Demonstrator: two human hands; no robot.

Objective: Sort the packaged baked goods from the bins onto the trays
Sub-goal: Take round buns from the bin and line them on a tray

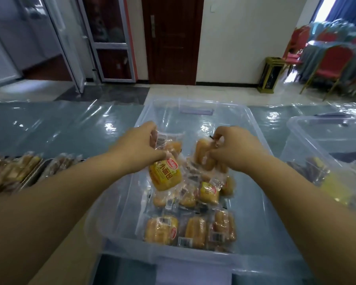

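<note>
A clear plastic bin (pixel 253 128) stands in front of me on the table, with several packaged small breads (pixel 191 229) lying in its near half. My left hand (pixel 140 147) is over the bin and grips two packs: a clear one with a barcode (pixel 171 142) and a yellow-labelled bread pack (pixel 165 175) that hangs below it. My right hand (pixel 232 147) is beside it and pinches a clear pack of long bread sticks (pixel 203 155) lifted above the pile.
Metal trays (pixel 32 178) with rows of packaged breads lie at the left edge of the table. A second clear bin (pixel 325 138) holding more packs stands at the right. The table is covered in shiny plastic film. Chairs and a gold waste bin (pixel 270 75) stand behind.
</note>
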